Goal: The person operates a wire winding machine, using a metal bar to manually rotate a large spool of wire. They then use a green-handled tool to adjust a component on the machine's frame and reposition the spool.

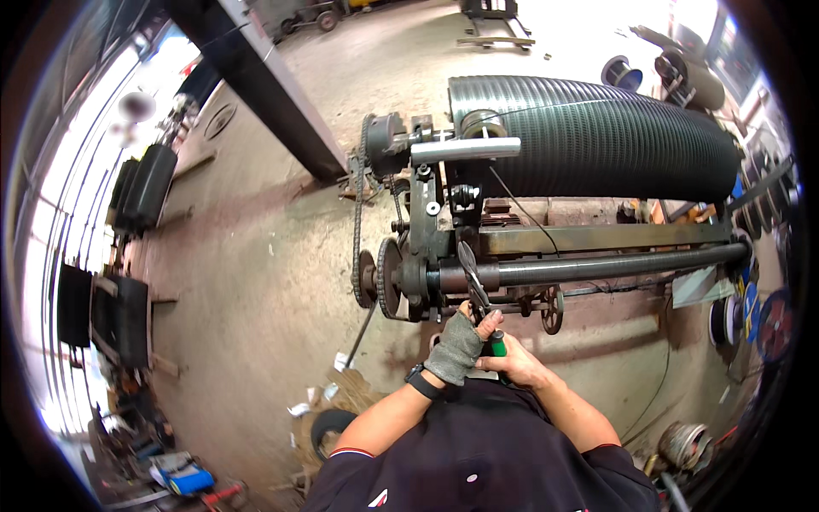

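In front of my chest my two hands are close together. My left hand (456, 346), in a grey fingerless glove with a dark watch at the wrist, is closed around a pair of metal snips (471, 271) whose blades point away from me. My right hand (519, 363), bare, is closed around a green handle (498, 346) with a dark end; whether it belongs to the snips I cannot tell. Just beyond the blades runs a dark horizontal shaft (597, 267) on a machine. Behind it lies a large black ribbed roller (597, 132) with a thin wire across it.
Chains and sprockets (389, 277) stand at the machine's left end. A silver tube (466, 150) lies atop its frame. A steel column (273, 94) rises at the far left. Black rollers (149, 183) lie by the left wall. A small handwheel (552, 310) and spools (725, 320) are to the right.
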